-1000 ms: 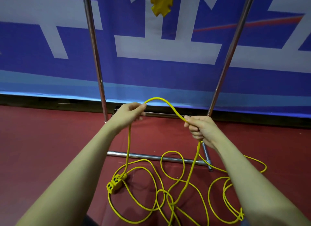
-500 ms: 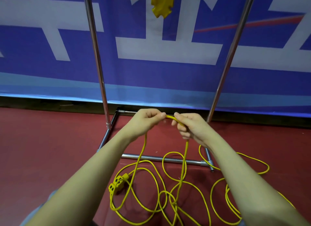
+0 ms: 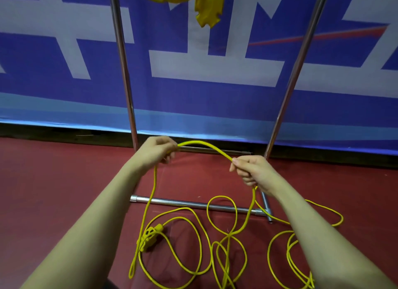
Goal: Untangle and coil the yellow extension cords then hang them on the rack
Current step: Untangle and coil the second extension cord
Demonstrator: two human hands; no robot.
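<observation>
Indoor hall or sports venue.
Dark red floor (image 3: 53, 192), big blue-and-white printed banner (image 3: 215, 101) along the floor's far edge, metal rack (image 3: 123, 62).

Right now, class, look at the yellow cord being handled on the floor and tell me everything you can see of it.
The yellow cord is thin, round and glossy, like plastic-sheathed cable. It sprawls in loose, overlapping loops on the red floor, partly across the rack's base bar. One end carries a blocky yellow multi-outlet socket lying on the floor. A raised stretch arches between the left hand and right hand, both gripping it, with strands hanging down from each.
</observation>
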